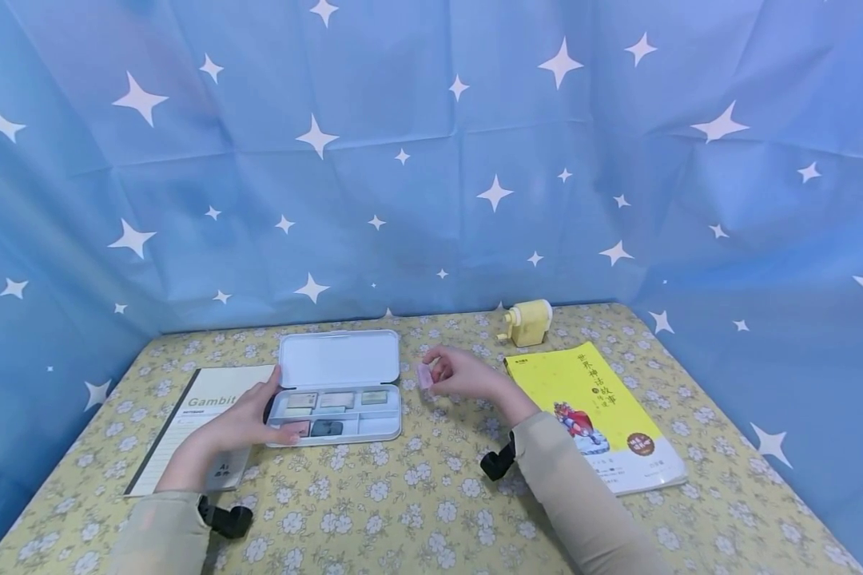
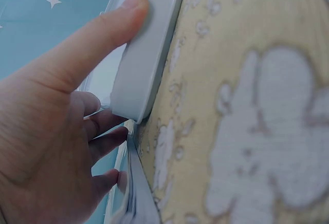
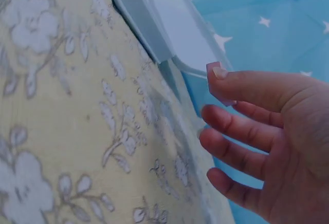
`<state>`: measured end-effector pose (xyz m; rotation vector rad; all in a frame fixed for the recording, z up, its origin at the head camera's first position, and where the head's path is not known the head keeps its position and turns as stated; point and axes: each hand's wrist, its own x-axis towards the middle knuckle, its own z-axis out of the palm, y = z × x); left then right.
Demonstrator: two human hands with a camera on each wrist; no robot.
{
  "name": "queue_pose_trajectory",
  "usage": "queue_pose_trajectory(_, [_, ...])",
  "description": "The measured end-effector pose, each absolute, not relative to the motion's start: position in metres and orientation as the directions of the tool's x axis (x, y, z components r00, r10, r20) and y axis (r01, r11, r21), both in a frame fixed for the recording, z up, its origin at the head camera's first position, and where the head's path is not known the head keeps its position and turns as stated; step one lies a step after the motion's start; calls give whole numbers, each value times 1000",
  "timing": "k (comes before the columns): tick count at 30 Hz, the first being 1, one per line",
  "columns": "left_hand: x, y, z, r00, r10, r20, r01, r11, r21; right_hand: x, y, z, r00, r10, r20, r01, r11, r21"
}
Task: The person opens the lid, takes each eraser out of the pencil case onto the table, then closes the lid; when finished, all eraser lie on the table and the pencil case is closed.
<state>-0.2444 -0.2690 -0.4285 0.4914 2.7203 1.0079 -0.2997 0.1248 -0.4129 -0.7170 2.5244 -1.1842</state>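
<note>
A white tin case (image 1: 384,422) lies open on the table, its lid (image 1: 340,358) tipped back and several small erasers in its compartments. My left hand (image 1: 255,415) grips the case's left end, thumb along the front wall (image 2: 146,54), fingers curled round the corner. My right hand (image 1: 455,374) hovers just right of the lid and pinches a small pink eraser (image 1: 425,375) between thumb and fingers. In the right wrist view the pink eraser (image 3: 215,75) shows at the thumb tip, with the case (image 3: 169,29) beyond it.
A "Gambit" notebook (image 1: 194,419) lies under my left wrist. A yellow book (image 1: 597,411) lies to the right, and a yellow pencil sharpener (image 1: 526,323) stands behind it. Blue star-print cloth walls in the table (image 1: 417,495) with its flowered cover.
</note>
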Motion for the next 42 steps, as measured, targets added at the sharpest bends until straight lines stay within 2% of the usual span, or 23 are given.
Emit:
queue_pose_trajectory(21, [-244,-269,-428,-927,370,-62,245,722,647,-303,126,-425,-882,-471,-17,-337,656,-676])
queue_pose_trajectory(32, [-244,-269,-430,-928,368,-61,242,718,653,-301,125,-427,-891,-452,-38,-305,659,-688])
queue_pose_trajectory(42, [-245,-270,-430,-926,371,-61,245,717,653,-300,122,-428,-894,-445,-48,-312,697,-646])
